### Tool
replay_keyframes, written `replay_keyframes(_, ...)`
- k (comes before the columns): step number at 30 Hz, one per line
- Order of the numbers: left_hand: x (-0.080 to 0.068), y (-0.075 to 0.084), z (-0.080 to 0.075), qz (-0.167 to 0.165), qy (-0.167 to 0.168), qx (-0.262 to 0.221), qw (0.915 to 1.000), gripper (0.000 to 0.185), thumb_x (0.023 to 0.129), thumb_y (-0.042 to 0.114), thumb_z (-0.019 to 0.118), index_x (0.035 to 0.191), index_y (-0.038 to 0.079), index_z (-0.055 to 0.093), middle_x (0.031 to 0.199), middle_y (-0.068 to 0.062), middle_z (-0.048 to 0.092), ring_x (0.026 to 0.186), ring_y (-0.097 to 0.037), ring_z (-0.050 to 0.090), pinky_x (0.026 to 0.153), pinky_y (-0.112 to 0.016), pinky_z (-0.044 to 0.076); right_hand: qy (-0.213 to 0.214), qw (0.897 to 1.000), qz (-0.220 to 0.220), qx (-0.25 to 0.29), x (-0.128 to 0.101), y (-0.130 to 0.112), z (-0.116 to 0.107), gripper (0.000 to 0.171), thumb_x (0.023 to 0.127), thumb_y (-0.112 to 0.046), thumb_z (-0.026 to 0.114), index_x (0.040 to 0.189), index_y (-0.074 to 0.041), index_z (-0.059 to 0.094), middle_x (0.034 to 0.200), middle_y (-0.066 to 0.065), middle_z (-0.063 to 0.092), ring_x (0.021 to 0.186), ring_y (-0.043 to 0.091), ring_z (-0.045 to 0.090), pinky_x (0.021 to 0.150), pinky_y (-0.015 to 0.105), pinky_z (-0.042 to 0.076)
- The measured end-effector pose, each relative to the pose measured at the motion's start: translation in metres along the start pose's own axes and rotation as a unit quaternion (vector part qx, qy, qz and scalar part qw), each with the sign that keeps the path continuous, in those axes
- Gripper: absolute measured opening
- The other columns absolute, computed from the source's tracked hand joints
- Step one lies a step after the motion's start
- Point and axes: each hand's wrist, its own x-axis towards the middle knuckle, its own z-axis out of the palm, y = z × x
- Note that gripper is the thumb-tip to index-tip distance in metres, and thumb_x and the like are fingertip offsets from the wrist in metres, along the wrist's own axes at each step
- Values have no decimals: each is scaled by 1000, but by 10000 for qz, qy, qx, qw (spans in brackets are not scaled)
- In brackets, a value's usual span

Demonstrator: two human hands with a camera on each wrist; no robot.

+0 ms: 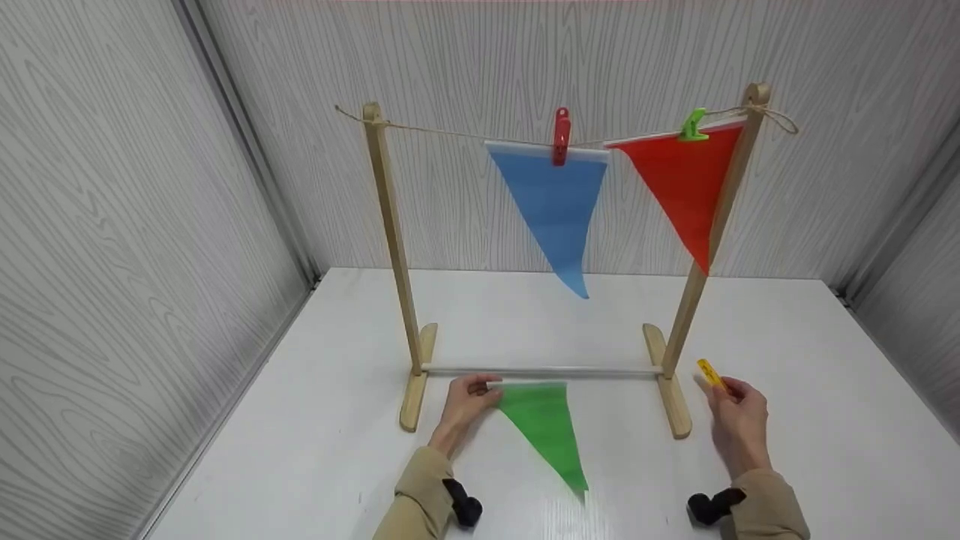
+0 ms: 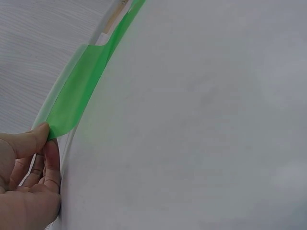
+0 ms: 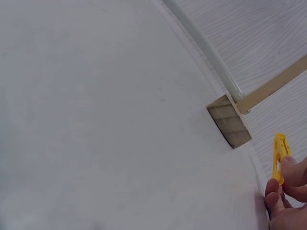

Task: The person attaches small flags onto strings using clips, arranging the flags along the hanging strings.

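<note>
My left hand (image 1: pixel 466 405) pinches the upper left corner of a green triangular pennant (image 1: pixel 544 420) between thumb and fingers. The pennant has a white top edge, and its tip points toward me over the white table. In the left wrist view the green pennant (image 2: pixel 76 91) stretches away from the thumb, slightly bent. Right of the wooden stand, my right hand (image 1: pixel 741 412) holds a yellow clothespin (image 1: pixel 711 373) by one end. The right wrist view shows this yellow clothespin (image 3: pixel 279 155) upright between thumb and fingertips.
A wooden stand with a left post (image 1: pixel 394 240), a right post (image 1: pixel 686 315) and a white crossbar (image 1: pixel 540 371) stands ahead. From its string (image 1: pixel 442 132) hang a blue pennant (image 1: pixel 555 202) under a red clip (image 1: pixel 561 139) and a red pennant (image 1: pixel 686 180) under a green clip (image 1: pixel 694 126).
</note>
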Motion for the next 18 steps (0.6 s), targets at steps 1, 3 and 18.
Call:
replay_keyframes(1, 0, 0, 0, 23, -8, 14, 10000, 25, 87, -3, 70, 109, -14, 69, 108, -31, 70, 91, -11, 63, 79, -18, 50, -54, 10000, 56, 52, 0, 0, 0, 51, 106, -17, 43, 151, 6, 34, 145, 24, 44, 125, 28, 45, 96, 25, 45)
replay_keyframes(3, 0, 0, -1, 5, -16, -10, 10000, 25, 87, -3, 70, 109, -14, 69, 108, -31, 70, 91, -11, 63, 80, -18, 50, -92, 9999, 92, 96, -1, -1, 0, 52, 107, -18, 41, 153, 5, 32, 150, 25, 41, 130, 30, 43, 102, 32, 43)
replay_keyframes(18, -4, 11, 1, -375, 6, -228, 9990, 29, 87, -7, 66, 113, -20, 63, 106, -36, 67, 84, -10, 59, 72, -14, 48, 197, 9991, -337, -140, -1, 0, 0, 48, 107, -22, 44, 145, 7, 43, 134, 18, 48, 103, 15, 46, 74, 11, 39)
